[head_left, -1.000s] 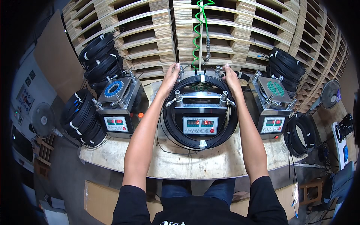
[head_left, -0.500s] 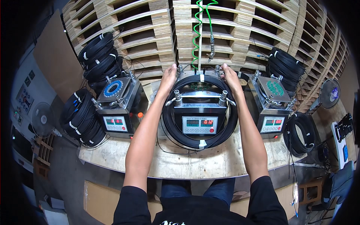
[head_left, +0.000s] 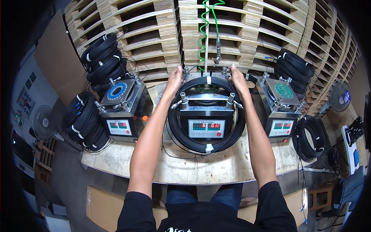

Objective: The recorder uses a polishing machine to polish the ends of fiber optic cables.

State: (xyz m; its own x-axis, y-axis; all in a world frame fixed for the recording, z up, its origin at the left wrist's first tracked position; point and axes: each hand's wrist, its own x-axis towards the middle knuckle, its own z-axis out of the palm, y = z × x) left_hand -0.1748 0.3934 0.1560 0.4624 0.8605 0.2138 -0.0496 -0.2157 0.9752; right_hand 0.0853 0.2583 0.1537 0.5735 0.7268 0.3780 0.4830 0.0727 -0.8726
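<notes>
A squat metal machine (head_left: pixel 206 113) with a lit red display stands in the middle of the bench, a knobbed post at each corner. Around it rests a ring of black cable (head_left: pixel 240 129), bound with white tape at top and bottom. My left hand (head_left: pixel 174 81) is at the machine's far left post, thumb upward and fingers curled in. At the far right post, my right hand (head_left: pixel 238 80) mirrors it. The fingertips and whatever they grip are mostly hidden behind the hands. Both near posts carry side levers, which neither hand touches.
Similar machines flank the middle one, with a blue-ringed plate (head_left: pixel 116 91) on the left and a green-dotted plate (head_left: pixel 284 91) on the right. Black cable coils (head_left: pixel 85 121) are stacked at both sides. A green spiral hose (head_left: pixel 201 38) hangs before wooden pallets (head_left: pixel 247 34). An orange-capped bottle (head_left: pixel 145 118) stands left.
More digits are lit on the middle machine's display, and the side displays read differently. The hanging hose nozzle has swung slightly. Both hands stay at the far posts with hardly any movement.
</notes>
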